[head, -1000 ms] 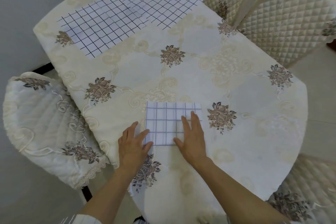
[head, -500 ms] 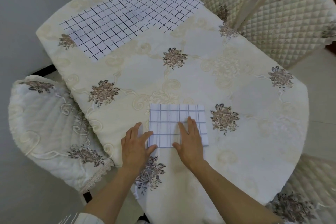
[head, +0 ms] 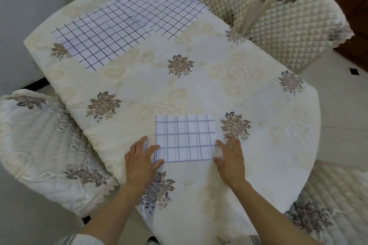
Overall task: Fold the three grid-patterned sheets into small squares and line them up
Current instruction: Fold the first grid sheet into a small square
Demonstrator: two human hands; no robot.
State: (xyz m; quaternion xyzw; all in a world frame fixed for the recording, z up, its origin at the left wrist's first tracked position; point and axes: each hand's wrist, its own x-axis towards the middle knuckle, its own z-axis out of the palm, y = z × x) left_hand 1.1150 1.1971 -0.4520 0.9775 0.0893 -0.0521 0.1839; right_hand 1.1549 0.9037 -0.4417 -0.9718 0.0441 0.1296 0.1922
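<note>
One white grid-patterned sheet (head: 185,138) lies folded between flat, empty left hand (head: 142,162) and right hand (head: 231,160); two unfolded sheets (head: 127,24) wait.

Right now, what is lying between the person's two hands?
In the head view, the folded grid sheet lies flat on the tablecloth between the left hand and the right hand, whose straight fingers sit at its side edges.
</note>
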